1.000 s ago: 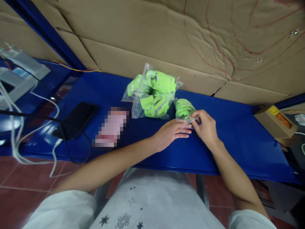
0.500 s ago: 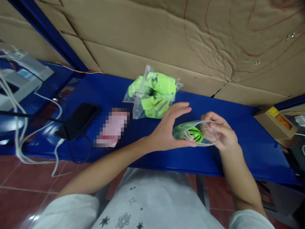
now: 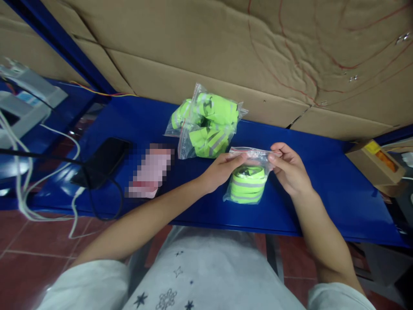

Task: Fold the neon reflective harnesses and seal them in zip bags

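A clear zip bag [image 3: 229, 189] hangs between my two hands above the blue table. Inside it is a rolled neon-yellow reflective strap [image 3: 248, 185] with silver bands. My left hand [image 3: 219, 172] pinches the top left of the bag, thumb along the zip edge. At the top right corner, my right hand [image 3: 288, 168] grips the zip edge between thumb and fingers. Behind my left hand lie several filled zip bags [image 3: 211, 122] of similar yellow reflective material, heaped against the cardboard.
A pixelated pink rectangular object [image 3: 151, 170] and a black phone-like device [image 3: 101, 162] with cables lie on the left. White cables [image 3: 22, 185] trail over the table's left side. A small cardboard box [image 3: 374, 163] stands at the right end. Cardboard sheeting [image 3: 193, 47] backs the table.
The bag's mouth was held wide open toward me; now its top edge is drawn flat between both hands. My left hand went from spread around the bag to pinching its edge.
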Tool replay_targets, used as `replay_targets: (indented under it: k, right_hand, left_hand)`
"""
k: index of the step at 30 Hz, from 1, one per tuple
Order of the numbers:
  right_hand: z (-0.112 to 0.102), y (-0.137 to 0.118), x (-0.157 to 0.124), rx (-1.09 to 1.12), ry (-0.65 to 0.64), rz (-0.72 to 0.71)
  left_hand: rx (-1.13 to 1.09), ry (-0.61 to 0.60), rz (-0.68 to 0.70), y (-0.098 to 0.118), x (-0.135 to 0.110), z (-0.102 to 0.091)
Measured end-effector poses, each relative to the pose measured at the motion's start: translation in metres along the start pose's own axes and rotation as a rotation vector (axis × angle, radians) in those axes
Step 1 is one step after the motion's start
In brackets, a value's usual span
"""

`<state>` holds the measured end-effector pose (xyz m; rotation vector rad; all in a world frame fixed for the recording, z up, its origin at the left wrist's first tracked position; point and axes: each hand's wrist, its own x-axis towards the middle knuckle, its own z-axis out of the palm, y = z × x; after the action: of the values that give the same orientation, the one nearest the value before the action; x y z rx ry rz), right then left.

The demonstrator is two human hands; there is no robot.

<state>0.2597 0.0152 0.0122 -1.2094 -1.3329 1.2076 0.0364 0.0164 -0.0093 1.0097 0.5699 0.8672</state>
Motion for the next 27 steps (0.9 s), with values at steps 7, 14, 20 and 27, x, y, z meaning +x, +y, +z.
replay_targets:
  k: [7, 14, 20, 27]
  right_hand:
    - [-0.013, -0.002, 0.011, 0.132, 0.007, 0.147]
    - [-0.009, 0.007, 0.011, 0.027, 0.008, 0.047]
    - [-0.002, 0.009, 0.008, 0.054, 0.088, -0.011]
    - [0.003, 0.008, 0.006, 0.14, 0.144, -0.021]
  left_hand:
    - [-0.03, 0.118, 0.015, -0.002, 0.001, 0.001]
    - [0.005, 0.12, 0.081, 0.0, 0.002, -0.001]
    - [-0.065, 0.134, 0.081, 0.0, 0.001, 0.001]
    - [-0.036, 0.113, 0.122, 0.005, -0.002, 0.005]
